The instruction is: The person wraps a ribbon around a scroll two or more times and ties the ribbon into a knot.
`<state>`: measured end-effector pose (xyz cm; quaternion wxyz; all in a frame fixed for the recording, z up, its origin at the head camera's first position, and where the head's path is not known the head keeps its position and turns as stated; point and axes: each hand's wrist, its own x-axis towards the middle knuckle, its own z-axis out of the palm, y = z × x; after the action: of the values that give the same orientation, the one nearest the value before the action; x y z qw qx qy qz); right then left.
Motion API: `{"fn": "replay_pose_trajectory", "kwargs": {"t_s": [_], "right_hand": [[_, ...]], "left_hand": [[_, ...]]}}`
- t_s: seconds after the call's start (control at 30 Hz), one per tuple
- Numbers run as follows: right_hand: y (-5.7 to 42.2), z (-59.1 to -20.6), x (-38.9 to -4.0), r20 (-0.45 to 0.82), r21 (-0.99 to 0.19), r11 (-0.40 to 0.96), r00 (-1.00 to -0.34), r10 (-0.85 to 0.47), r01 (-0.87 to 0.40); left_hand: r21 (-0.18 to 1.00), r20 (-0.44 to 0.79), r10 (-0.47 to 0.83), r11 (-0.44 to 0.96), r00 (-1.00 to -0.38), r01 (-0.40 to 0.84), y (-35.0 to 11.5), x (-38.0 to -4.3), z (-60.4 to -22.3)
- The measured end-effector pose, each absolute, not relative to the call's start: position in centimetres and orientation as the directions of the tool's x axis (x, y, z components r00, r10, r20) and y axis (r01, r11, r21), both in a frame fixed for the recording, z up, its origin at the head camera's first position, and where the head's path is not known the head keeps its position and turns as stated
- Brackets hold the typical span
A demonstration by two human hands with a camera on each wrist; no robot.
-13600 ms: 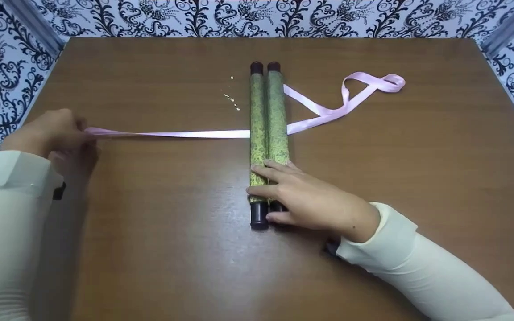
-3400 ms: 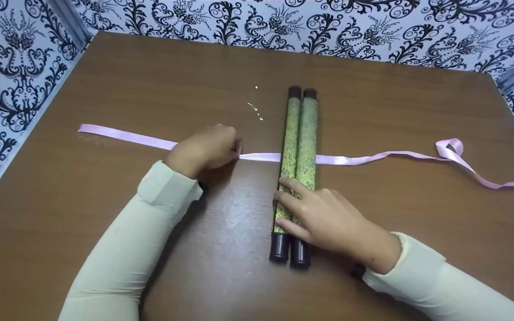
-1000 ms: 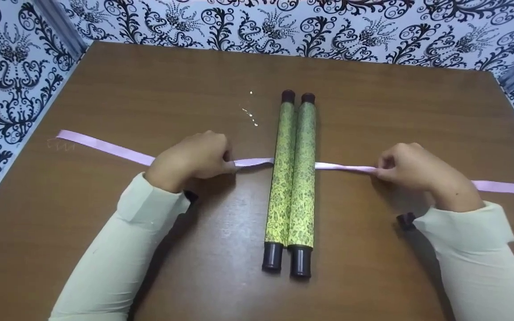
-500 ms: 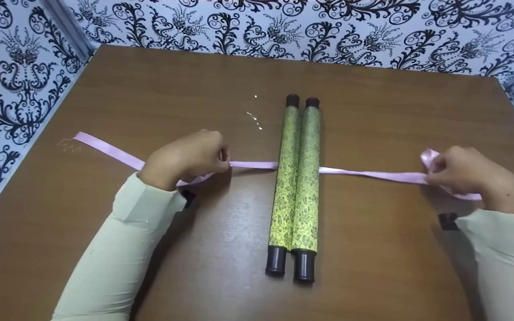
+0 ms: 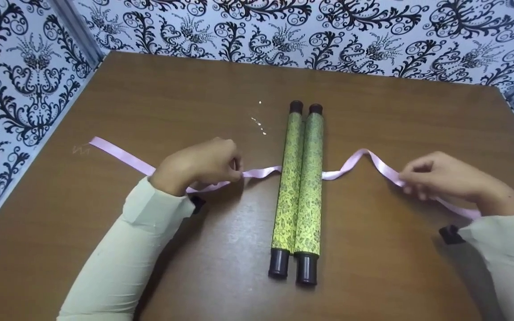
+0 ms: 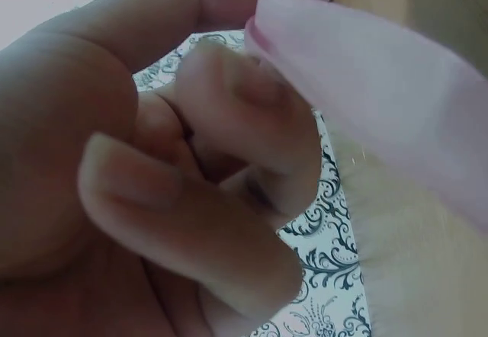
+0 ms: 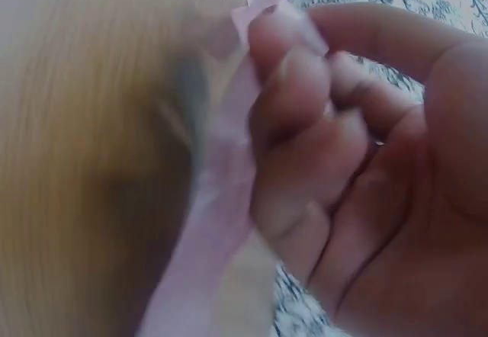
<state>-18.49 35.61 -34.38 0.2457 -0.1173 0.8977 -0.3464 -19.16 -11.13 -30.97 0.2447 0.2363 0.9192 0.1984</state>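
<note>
Two rolled scrolls (image 5: 308, 191) in yellow-green patterned covering with dark end caps lie side by side, pointing away from me. A pink satin ribbon (image 5: 121, 154) crosses beneath them and comes out on both sides. Left of the scrolls, my left hand (image 5: 201, 165) pinches the ribbon between thumb and forefinger, as the left wrist view confirms. On the other side, my right hand (image 5: 453, 178) pinches the ribbon too. Between that hand and the scrolls the ribbon rises in a slack, twisted bend. The part under the scrolls is hidden.
The brown wooden table (image 5: 185, 98) runs back to a wall with black-and-white patterned paper (image 5: 283, 38). Small pale specks (image 5: 259, 122) mark the surface left of the scrolls' far ends. Faint thin threads (image 5: 80, 149) lie by the ribbon's left end.
My right hand left the scrolls, took hold of the ribbon and drew it right; now it has come back slightly left, and the ribbon there has gone slack. My left hand keeps its pinch.
</note>
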Motion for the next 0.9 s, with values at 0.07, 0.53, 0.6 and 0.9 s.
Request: {"fn": "replay_pose_trajectory", "kwargs": {"t_s": [0.07, 0.53, 0.6, 0.9], "right_hand": [[34.3, -34.4, -18.8, -0.349, -0.720, 0.693, -0.845, -0.405, -0.034], [25.5, -32.3, -19.7, -0.309, -0.879, 0.475, -0.799, -0.516, 0.033], [24.7, -31.9, -19.9, -0.313, -0.890, 0.452, -0.805, -0.505, 0.063], [21.5, -29.7, -21.1, -0.299, -0.888, 0.455, -0.837, -0.459, 0.067]], "left_hand": [[0.501, -0.356, 0.551, 0.794, -0.755, 0.343, -10.8, -18.9, -30.8], [0.564, -0.282, 0.649, 0.708, -0.706, 0.425, -8.8, -17.9, -31.3], [0.573, -0.268, 0.659, 0.695, -0.703, 0.433, -8.6, -17.8, -31.4], [0.621, -0.223, 0.719, 0.626, -0.659, 0.472, -7.7, -17.5, -31.6]]}}
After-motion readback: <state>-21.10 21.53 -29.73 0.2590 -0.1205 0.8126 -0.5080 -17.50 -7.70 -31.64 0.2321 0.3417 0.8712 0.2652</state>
